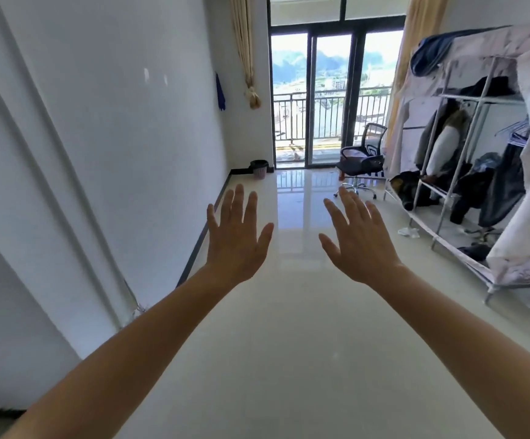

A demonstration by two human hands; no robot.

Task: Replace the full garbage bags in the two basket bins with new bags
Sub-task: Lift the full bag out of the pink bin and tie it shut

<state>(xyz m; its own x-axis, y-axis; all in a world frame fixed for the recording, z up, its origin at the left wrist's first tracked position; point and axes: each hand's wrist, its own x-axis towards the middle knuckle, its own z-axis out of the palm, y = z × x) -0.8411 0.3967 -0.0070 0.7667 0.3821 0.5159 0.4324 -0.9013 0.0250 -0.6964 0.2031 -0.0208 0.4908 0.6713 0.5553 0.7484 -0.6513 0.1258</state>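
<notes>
A small pink basket bin [259, 172] lined with a black garbage bag [259, 163] stands on the floor in the far left corner, beside the balcony door. Only this one bin is in view. My left hand [236, 239] and my right hand [360, 240] are both stretched out in front of me, palms down, fingers spread, holding nothing. Both hands are far from the bin, which lies well beyond them across the room.
A white wall [114, 122] runs along the left. A black office chair [363, 156] stands near the glass balcony door [320, 103]. A fabric wardrobe rack [479, 160] with hanging clothes fills the right side. Glossy tiled floor [289, 312] stretches ahead.
</notes>
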